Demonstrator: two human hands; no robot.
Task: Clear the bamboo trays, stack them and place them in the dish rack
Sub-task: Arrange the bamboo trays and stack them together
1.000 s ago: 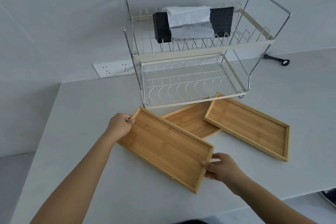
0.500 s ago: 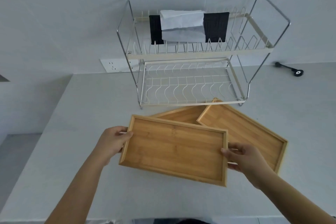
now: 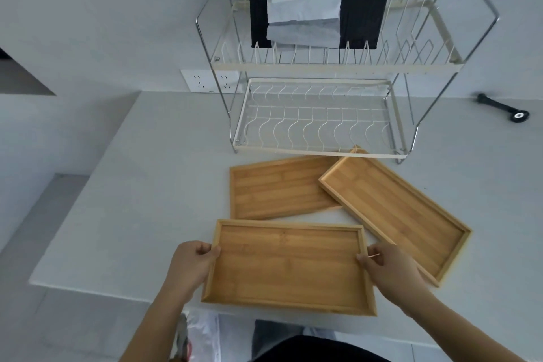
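- The near tray [image 3: 289, 266] lies at the counter's front edge, long axis running left to right.
- The left hand [image 3: 191, 266] and right hand [image 3: 388, 267] each grip a short end.
- The two other trays [image 3: 279, 186] [image 3: 393, 214] lie just beyond, overlapping, before the dish rack [image 3: 323, 114].

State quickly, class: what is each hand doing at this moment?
Left hand: closed on the left end of the nearest bamboo tray.
Right hand: closed on the same tray's right end.
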